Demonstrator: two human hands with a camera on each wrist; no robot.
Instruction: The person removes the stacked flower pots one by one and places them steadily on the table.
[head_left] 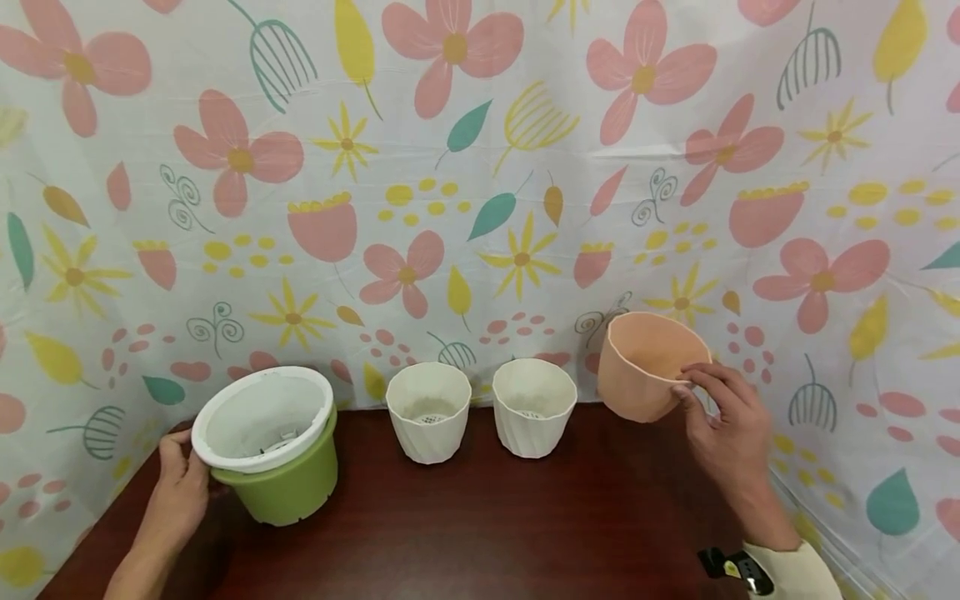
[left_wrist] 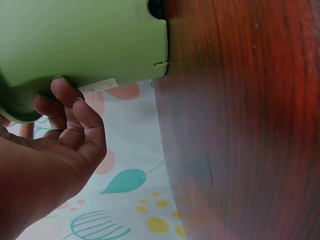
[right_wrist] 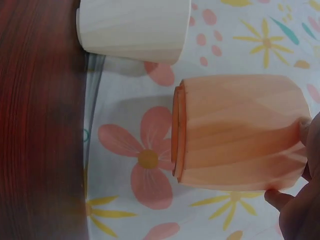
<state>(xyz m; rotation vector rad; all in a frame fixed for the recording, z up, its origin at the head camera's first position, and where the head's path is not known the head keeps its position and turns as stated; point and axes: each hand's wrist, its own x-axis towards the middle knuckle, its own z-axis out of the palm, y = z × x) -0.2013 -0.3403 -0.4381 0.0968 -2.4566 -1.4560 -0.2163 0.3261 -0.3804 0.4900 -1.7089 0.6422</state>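
Note:
On the left, a green flower pot (head_left: 292,487) has a white flower pot (head_left: 262,408) nested in it, its wide rim standing above the green one. My left hand (head_left: 180,487) grips the pair at the rim from the left side, with curled fingers against the green wall in the left wrist view. Whether the green base touches the table I cannot tell. My right hand (head_left: 731,425) pinches the rim of a peach flower pot (head_left: 626,387) between thumb and fingers. This pot hangs above the table, tilted; its fluted side and stepped base (right_wrist: 179,135) show in the right wrist view.
Two small white fluted pots (head_left: 429,417) (head_left: 534,412) stand upright side by side near the table's back edge, between my hands. The dark reddish wooden table (head_left: 465,533) meets a flower-patterned cloth (head_left: 480,208) hanging behind and at both sides.

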